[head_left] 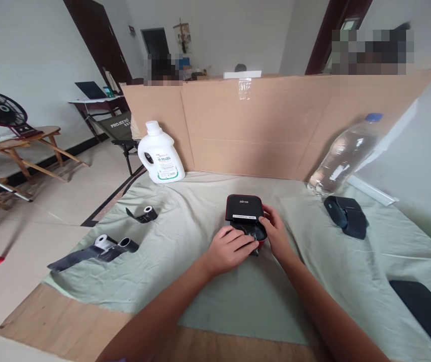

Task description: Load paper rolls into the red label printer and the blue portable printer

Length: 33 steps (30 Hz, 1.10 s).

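A small black and red receipt printer [244, 206], with its lid raised, sits on the cloth in front of me. My right hand [273, 230] grips its right side, thumb on the top edge and fingers round the far side. Across the front of the open bay lies my left hand [232, 250], its fingers bent over and pressed together at the tips. A dark glossy strip [254, 251] shows just under those fingertips, like the dark paper on the rolls nearby. My left hand hides most of the bay.
Several paper rolls with dark tails, including one roll [148, 213], lie at the left. A white detergent jug [164, 156] and clear bottle [345, 156] stand against the cardboard screen [245, 130]. At right are a black device [346, 216] and dark flat slab [424, 309]. People sit beyond.
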{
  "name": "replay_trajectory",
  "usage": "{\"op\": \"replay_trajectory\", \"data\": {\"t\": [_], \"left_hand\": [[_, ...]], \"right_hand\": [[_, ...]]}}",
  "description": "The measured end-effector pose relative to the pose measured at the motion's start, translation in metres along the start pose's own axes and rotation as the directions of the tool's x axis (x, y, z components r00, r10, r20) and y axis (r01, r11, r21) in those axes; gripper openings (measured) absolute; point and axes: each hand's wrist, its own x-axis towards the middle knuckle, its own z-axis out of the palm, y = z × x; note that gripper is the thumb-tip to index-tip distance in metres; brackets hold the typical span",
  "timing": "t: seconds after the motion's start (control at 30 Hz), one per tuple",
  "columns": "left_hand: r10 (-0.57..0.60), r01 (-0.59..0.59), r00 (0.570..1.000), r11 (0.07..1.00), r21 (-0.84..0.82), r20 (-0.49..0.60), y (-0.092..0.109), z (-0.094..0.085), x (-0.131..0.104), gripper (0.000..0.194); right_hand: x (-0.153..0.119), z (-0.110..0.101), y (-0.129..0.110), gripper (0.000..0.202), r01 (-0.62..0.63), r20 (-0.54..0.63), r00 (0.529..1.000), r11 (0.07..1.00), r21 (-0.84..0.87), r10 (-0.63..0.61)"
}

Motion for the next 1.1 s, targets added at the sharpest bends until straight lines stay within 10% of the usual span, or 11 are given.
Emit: {"op": "replay_trajectory", "data": {"t": [0.6,1.1], "left_hand": [[-0.124,0.124,0.988,0.992,0.004,0.092,-0.017,-0.018,0.004,0.034],[-0.435,0.465,0.883,0.759,-0.455,0.176,-0.032,-0.021,0.035,0.044]], "right_hand": [[0.01,0.003,-0.004,0.05,-0.117,-0.075,0.99,0.99,0.074,0.123],[0.01,0.007,-0.022,0.048,-0.178,-0.068,0.98,0.976,0.128,0.188]]}}
